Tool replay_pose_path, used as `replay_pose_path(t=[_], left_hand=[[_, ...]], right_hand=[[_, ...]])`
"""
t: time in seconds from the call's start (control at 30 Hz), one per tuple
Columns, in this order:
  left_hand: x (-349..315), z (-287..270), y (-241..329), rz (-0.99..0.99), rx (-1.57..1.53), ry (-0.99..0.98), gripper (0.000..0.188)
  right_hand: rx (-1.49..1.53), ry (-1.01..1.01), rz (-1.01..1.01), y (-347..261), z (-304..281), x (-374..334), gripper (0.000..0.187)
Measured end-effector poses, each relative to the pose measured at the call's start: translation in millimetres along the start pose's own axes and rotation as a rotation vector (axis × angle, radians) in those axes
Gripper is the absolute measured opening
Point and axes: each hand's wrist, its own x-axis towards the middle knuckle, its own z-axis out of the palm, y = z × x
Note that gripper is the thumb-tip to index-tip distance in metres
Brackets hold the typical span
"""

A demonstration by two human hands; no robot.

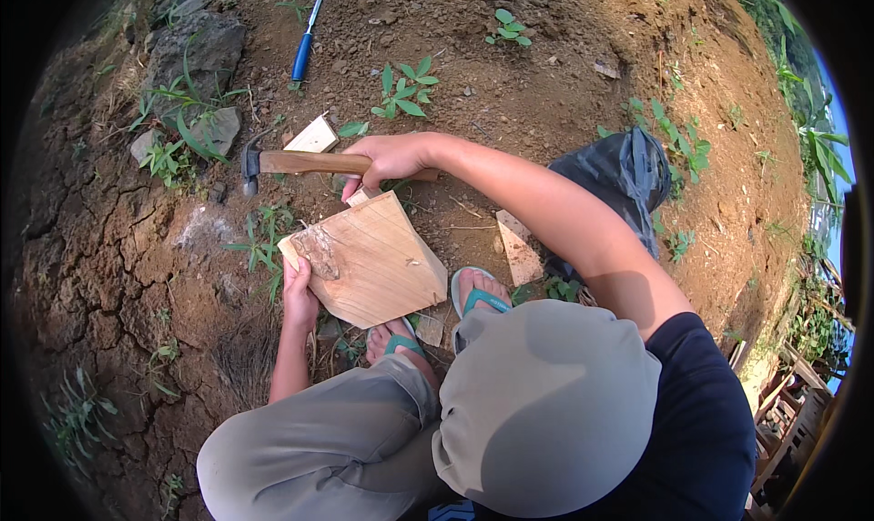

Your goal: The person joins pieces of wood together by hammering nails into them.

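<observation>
My left hand (299, 295) grips the left edge of a thick, angular wooden block (373, 264), which is tilted up above my feet. A dark, rough patch of bark or knot marks its upper left face. My right hand (396, 160) is closed round the wooden handle of a claw hammer (309, 162), just beyond the block's far edge. The hammer lies level, its metal head pointing left. Below my right fingers a small pale piece of wood (363, 196) shows against the block; whether the fingers touch it I cannot tell.
A blue-handled chisel (302, 55) lies on the soil at the far left. Wood offcuts (312, 136) rest beyond the hammer and near my right foot. A black plastic bag (624, 171) sits to the right. Grey rocks (196, 57) and small plants (405, 89) dot the cracked ground.
</observation>
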Motion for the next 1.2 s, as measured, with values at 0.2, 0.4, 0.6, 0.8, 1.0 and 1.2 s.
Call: replay_pose_path(t=[0.2, 0.4, 0.6, 0.8, 1.0, 1.2], left_hand=[[0.1, -13.4, -8.4, -0.036, 0.017, 0.047, 0.052], [1.0, 9.2, -0.4, -0.079, 0.097, 0.173, 0.047], [-2.7, 8.0, -2.2, -0.06, 0.143, 0.161, 0.05], [-13.6, 5.4, -10.2, -0.054, 0.082, 0.229, 0.048], [-1.4, 10.8, -13.7, 0.012, 0.124, 0.206, 0.05], [18.2, 4.5, -38.2, -0.07, 0.027, 0.148, 0.057]], right_hand=[[0.055, 0.032, -0.056, 13.4, -5.5, 1.7, 0.043], [0.14, 0.137, -0.052, 24.6, -4.9, -11.5, 0.041], [0.109, 0.175, -0.039, 20.0, 4.1, -23.2, 0.054], [-0.04, 0.352, -0.004, 9.3, 24.0, -38.2, 0.078], [-0.152, 0.611, 0.109, 7.4, 52.5, -67.3, 0.073], [-0.248, 0.758, 0.093, 22.5, 83.8, -35.4, 0.052]])
